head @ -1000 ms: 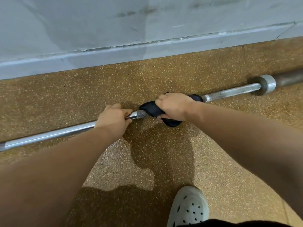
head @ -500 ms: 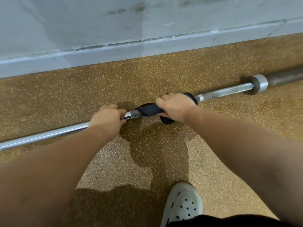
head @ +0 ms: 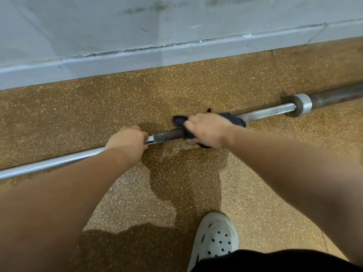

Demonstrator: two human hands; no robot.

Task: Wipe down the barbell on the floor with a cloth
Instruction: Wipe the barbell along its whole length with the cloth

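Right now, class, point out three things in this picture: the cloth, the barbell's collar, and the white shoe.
cloth (head: 231,118): head view, on the dark fold beside the right wrist.
barbell's collar (head: 304,104): head view, on its shiny outer ring.
white shoe (head: 216,236): head view, on the perforated top.

Both bare forearms reach forward from the lower corners of the frame toward its centre. The left hand (head: 127,141) is closed in a fist, knuckles up, left of centre. The right hand (head: 208,128), slightly higher and right of centre, is also curled closed, its back facing up.
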